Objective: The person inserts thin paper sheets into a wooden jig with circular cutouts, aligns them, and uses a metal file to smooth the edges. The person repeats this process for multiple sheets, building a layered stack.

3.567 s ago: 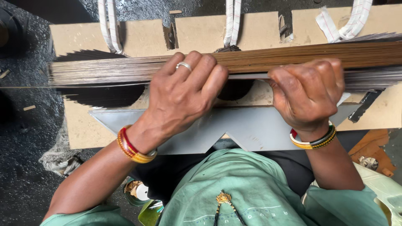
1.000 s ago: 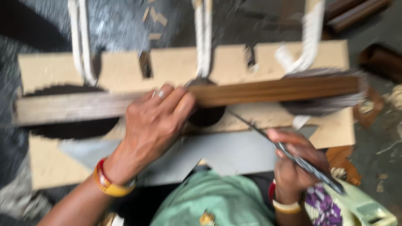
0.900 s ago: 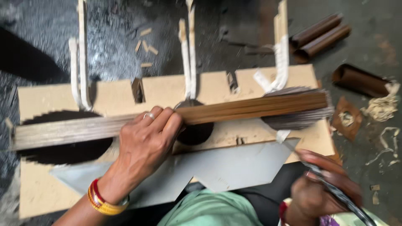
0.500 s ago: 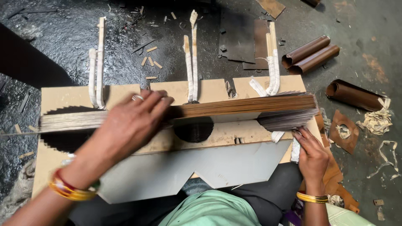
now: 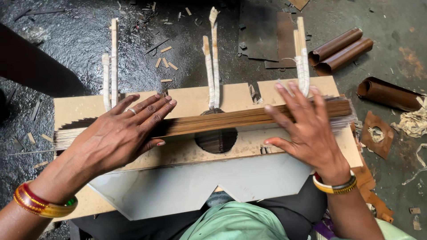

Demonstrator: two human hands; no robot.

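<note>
A long flat bundle of thin brown sticks [image 5: 222,122] lies across a tan wooden board [image 5: 191,100] with round holes. My left hand [image 5: 120,133] rests flat on the left part of the bundle, fingers spread, a ring on one finger. My right hand [image 5: 307,126] presses flat on the right part, fingers spread. Three pairs of white wrapped upright posts [image 5: 212,66] stand behind the bundle. A pale grey notched sheet [image 5: 195,186] lies on the board's near side, over my lap.
Rolled brown tubes [image 5: 340,49] and another roll [image 5: 387,91] lie on the dark floor at the right. Brown scraps [image 5: 376,133] and white shreds [image 5: 416,122] sit near the board's right edge. A dark sheet [image 5: 262,35] lies behind the posts.
My right hand has risen from the board's lower right edge and now lies flat on the bundle's right end. My left hand stays on the bundle. The camera has tilted back.
</note>
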